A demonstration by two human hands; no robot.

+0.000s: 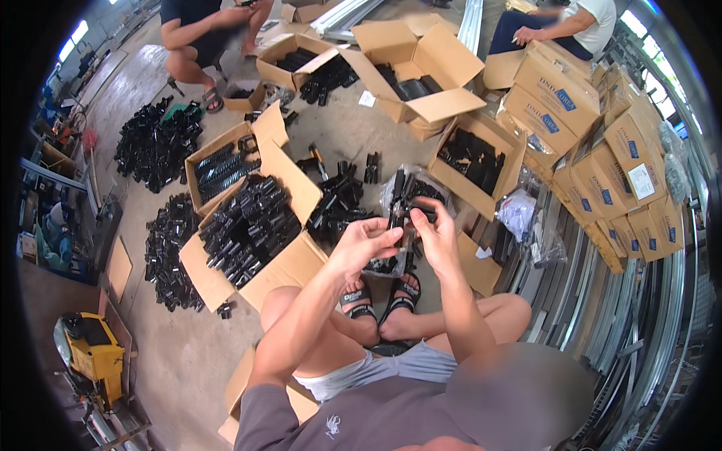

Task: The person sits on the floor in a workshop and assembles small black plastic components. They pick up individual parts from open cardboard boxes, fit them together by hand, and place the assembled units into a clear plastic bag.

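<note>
Hands at work: two, both the wearer's, centre of frame. The left hand (365, 246) has thumb and fingers closed on the lower portion of a slim black part (396, 206); the right hand (440, 239) is pinched on the same part from the other side, thumb and forefinger near its middle. Whether this is one piece or two fitted together cannot be told, as the fingers cover the join area. Position: just above centre of frame, over the wearer's sandals (403, 298) (count: 2). Long axis: roughly vertical in the frame, tipped slightly, with the upper end toward the top of the frame, leaning right, and the lower end toward the wearer. Larger open cartons (295, 180) with black parts visible inside: 5, two left of centre, two at upper centre, one right of centre. Loose piles (156, 143) of black parts at left: 2, one above the other; pieces too many to count. Other people: 2, a seated person (197, 37) at upper left and a person in a white top (583, 26) at upper right. Yellow machine (99, 353): 1, lower left. Closed cartons (553, 105): stacked at right, overlapping, total uncertain.
</note>
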